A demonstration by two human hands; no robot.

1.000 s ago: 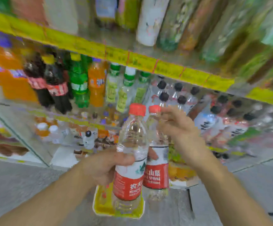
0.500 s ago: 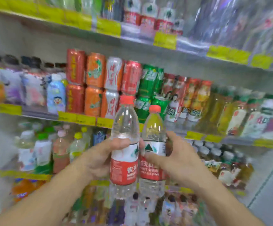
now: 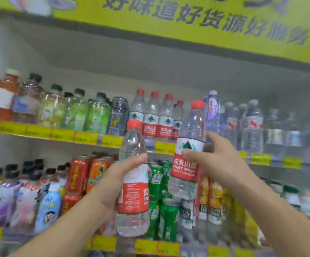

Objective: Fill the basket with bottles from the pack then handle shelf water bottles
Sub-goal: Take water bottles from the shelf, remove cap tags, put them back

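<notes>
Two red-capped water bottles are held up in front of the drinks shelves, one in each hand. The left bottle (image 3: 133, 180) stands nearly upright, its red label turned partly sideways, and the left hand (image 3: 113, 184) is wrapped around its middle with the thumb across the front. The right bottle (image 3: 189, 145) is higher and leans slightly to the right; the right hand (image 3: 215, 164) grips it at the white and red label, fingers (image 3: 191, 154) pressed on the front. The two bottles are apart, with green cans (image 3: 159, 184) showing in the gap between them.

Just behind them, on the upper shelf (image 3: 61, 135), stands a row of matching red-capped bottles (image 3: 151, 117), with clear water bottles (image 3: 252, 125) to its right and green-tinted drinks (image 3: 76, 112) to its left. The lower shelf holds red and orange cans (image 3: 87, 173) and what look like juice bottles (image 3: 211, 201), though that part is blurred. A yellow banner (image 3: 206, 21) with dark lettering runs across the top.
</notes>
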